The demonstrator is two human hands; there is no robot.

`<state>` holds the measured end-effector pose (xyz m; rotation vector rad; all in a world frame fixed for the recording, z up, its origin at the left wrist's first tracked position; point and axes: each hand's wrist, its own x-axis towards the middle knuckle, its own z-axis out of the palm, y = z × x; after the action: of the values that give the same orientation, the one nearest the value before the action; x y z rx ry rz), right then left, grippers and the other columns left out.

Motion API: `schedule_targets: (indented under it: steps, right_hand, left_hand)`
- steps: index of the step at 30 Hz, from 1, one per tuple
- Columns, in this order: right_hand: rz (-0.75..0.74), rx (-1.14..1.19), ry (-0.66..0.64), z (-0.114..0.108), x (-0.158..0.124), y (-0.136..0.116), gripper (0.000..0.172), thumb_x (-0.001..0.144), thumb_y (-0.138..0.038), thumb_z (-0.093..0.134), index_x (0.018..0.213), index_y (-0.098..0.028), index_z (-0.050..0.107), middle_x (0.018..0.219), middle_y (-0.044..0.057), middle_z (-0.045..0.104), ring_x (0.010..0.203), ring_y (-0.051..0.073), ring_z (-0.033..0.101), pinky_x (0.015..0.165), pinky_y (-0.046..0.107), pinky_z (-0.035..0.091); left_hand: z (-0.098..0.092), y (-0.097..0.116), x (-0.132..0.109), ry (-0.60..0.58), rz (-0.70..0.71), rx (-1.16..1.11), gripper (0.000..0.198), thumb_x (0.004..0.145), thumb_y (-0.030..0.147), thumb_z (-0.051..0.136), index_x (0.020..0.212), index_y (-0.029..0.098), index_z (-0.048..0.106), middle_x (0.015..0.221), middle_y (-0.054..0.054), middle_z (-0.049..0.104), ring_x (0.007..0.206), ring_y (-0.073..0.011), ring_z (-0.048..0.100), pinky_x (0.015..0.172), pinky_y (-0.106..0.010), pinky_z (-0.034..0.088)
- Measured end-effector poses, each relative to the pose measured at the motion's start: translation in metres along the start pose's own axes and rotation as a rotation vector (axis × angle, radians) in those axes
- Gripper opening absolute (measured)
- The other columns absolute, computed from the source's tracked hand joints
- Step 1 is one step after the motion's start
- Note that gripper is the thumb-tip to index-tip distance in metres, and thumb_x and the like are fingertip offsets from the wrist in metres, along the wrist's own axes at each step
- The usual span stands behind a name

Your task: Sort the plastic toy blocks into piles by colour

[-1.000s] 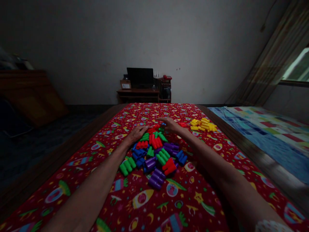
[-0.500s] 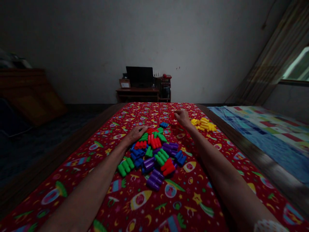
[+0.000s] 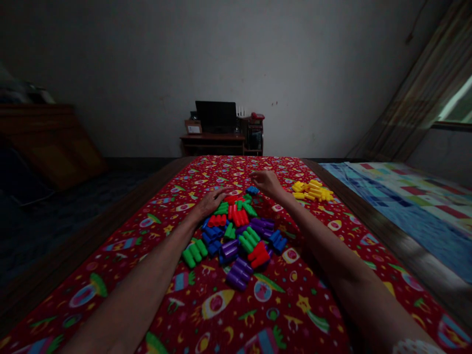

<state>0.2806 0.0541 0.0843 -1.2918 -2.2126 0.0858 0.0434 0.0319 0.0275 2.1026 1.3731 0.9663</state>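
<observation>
My left hand lies at the far left edge of a pile of toy building blocks, its fingers stretched out over red blocks and beside a green block. My right hand hovers beyond the pile, fingers loosely bent, with no block visible in it. Just left of and below it sits a small blue block. Nearer to me the pile holds purple blocks, a green block, a red block and a blue block.
A separate group of yellow blocks lies to the right, beyond my right forearm. Red patterned cloth covers the table. A bed with a checked cover stands at right. Against the back wall is a desk with a monitor.
My right hand has moved left toward the pile, and the red block it held no longer shows in its fingers. My left hand's fingers have straightened and spread.
</observation>
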Motion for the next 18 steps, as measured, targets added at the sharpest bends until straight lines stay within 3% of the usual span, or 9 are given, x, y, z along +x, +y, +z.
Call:
schedule_targets:
  steps: [4,8,12,15,18]
  right_hand:
    - [-0.277,0.086,-0.220,0.028,-0.008,-0.045,0.027,0.090,-0.021,0.054,0.113,-0.016,0.068,0.101,0.010,0.073,0.087,0.016,0.067,0.075,0.022,0.046]
    - [-0.280,0.065,-0.279,0.047,-0.014,-0.057,0.025,0.090,-0.017,0.053,0.108,-0.012,0.070,0.094,0.013,0.073,0.084,0.017,0.067,0.074,0.023,0.045]
    - [-0.144,0.143,-0.137,0.035,-0.005,-0.044,0.030,0.082,-0.012,0.059,0.109,-0.016,0.071,0.098,0.009,0.074,0.086,0.017,0.067,0.076,0.023,0.046]
    - [-0.028,0.099,0.001,0.015,0.003,-0.020,0.033,0.083,-0.012,0.054,0.111,-0.017,0.071,0.104,0.009,0.073,0.089,0.017,0.067,0.081,0.024,0.047]
    - [0.036,-0.057,-0.010,-0.004,0.003,0.013,0.034,0.083,-0.015,0.056,0.113,-0.018,0.071,0.107,0.011,0.072,0.095,0.020,0.066,0.085,0.027,0.046]
  left_hand:
    - [0.002,-0.005,0.002,0.067,-0.026,-0.070,0.060,0.079,0.032,0.043,0.137,0.018,0.047,0.126,-0.009,0.063,0.119,-0.0265,0.056,0.103,-0.044,0.043]
    - [0.003,-0.005,0.003,0.084,-0.028,-0.081,0.060,0.079,0.032,0.044,0.137,0.019,0.045,0.131,-0.010,0.059,0.121,-0.0268,0.055,0.103,-0.046,0.043]
    - [0.002,-0.004,0.003,0.070,-0.003,-0.006,0.055,0.080,0.035,0.045,0.131,0.018,0.052,0.121,-0.009,0.065,0.117,-0.0276,0.057,0.104,-0.046,0.042]
    - [0.001,-0.005,0.003,0.055,0.014,0.061,0.049,0.082,0.035,0.042,0.124,0.018,0.059,0.109,-0.008,0.070,0.110,-0.0263,0.060,0.103,-0.045,0.042]
    - [0.000,-0.008,0.003,0.064,0.048,0.117,0.045,0.082,0.035,0.040,0.116,0.018,0.064,0.110,-0.008,0.069,0.112,-0.0256,0.059,0.104,-0.044,0.040]
